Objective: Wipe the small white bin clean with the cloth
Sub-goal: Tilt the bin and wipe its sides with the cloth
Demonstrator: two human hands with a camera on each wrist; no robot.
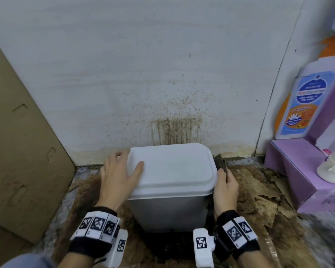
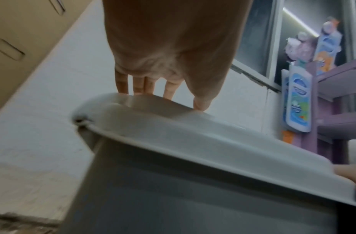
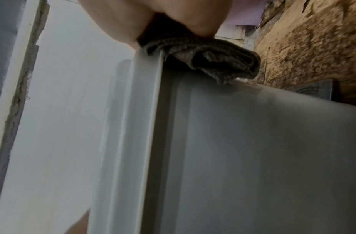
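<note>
The small white bin [image 1: 170,209] stands on the floor against the stained wall, its lid [image 1: 172,169] closed. My left hand [image 1: 120,171] lies flat over the lid's left end, thumb on top and fingers straight past the far edge; the left wrist view shows the fingers [image 2: 145,87] reaching over the lid [image 2: 193,134]. My right hand [image 1: 225,188] grips a dark grey cloth [image 1: 221,163] against the bin's right side, just under the lid rim. In the right wrist view the bunched cloth [image 3: 209,55] is pressed onto the bin's side [image 3: 253,150] at the lid's edge.
A cardboard sheet [image 1: 21,142] leans at the left. A purple display stand [image 1: 298,167] with a soap bottle [image 1: 302,101] and a white pump bottle [image 1: 333,167] sits at the right. The floor [image 1: 259,194] is torn brown covering. The wall [image 1: 174,130] behind the bin has brown streaks.
</note>
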